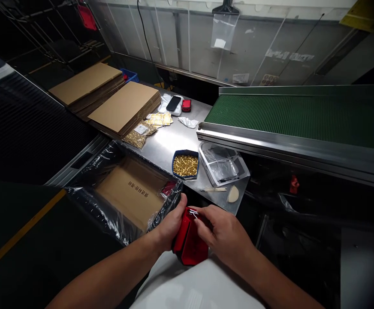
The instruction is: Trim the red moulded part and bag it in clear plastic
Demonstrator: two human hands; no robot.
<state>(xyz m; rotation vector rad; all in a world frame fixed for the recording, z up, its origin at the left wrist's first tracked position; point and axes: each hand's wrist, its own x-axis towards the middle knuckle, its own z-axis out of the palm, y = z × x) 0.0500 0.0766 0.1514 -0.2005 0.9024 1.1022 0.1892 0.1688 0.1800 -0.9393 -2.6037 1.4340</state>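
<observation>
A red and black plastic case [195,248] is held close to my body, above the white cloth [187,285] over my lap. My left hand [170,224] is closed around its left side, thumb along the upper edge. At its top end, the fingers of my right hand [224,231] are pinched together beside small, shiny, whitish pieces [193,212], too small to name. Ahead of my hands, a blue tray [185,176] holds many small gold-coloured metal parts [185,165].
Left of my hands stands a plastic-lined bin [110,225] with cardboard [132,193] inside. Cardboard stacks [125,105], a bag of gold parts [140,134], a phone [173,103] and another red case [186,105] lie farther back. A green conveyor [270,112] runs right, near a clear-bag container [224,165].
</observation>
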